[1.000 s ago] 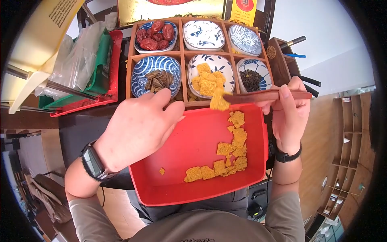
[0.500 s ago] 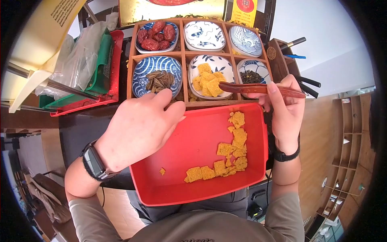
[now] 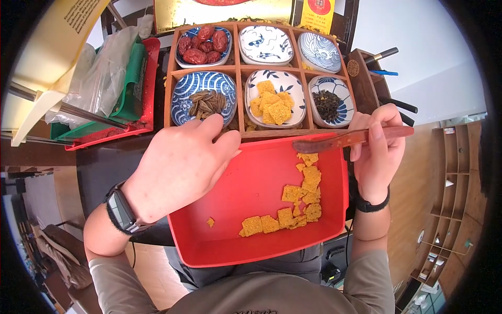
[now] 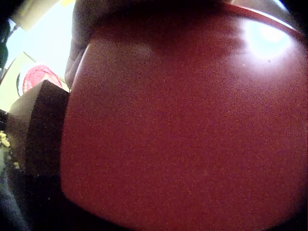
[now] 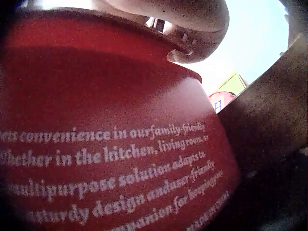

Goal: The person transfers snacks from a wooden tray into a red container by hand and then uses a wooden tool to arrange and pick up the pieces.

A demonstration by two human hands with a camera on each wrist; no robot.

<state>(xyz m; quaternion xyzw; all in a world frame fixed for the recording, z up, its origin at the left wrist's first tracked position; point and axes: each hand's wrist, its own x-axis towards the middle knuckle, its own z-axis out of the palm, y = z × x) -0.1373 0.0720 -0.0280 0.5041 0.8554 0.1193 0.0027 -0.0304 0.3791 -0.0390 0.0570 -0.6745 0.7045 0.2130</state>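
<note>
My right hand [image 3: 379,152] holds a pair of reddish-brown wooden tongs [image 3: 345,139]. Nothing shows at their tips, over the far right part of a red plastic bin [image 3: 219,204]. The left hand [image 3: 180,165] grips the bin's far left rim, its fingertips partly hidden. Square yellow crackers [image 3: 285,216] and crumbs lie along the bin's right and near sides. Just beyond, more yellow crackers [image 3: 272,104] are heaped in a white bowl with blue leaves [image 3: 296,90]. In the right wrist view, fingers [image 5: 192,24] hang above the bin's printed outer wall [image 5: 110,110].
A divided wooden box [image 3: 238,78] seats several bowls: red dates [image 3: 201,47], striped seeds [image 3: 207,104], dark dried leaves [image 3: 325,104], and bare patterned ones. Green and red baskets [image 3: 137,89] with plastic bags stand left. A pen holder [image 3: 361,73] stands right.
The tongs carried a yellow cracker to the leaf-patterned bowl and released it onto the heap. The right hand then drew them back over the bin. My left hand stayed put.
</note>
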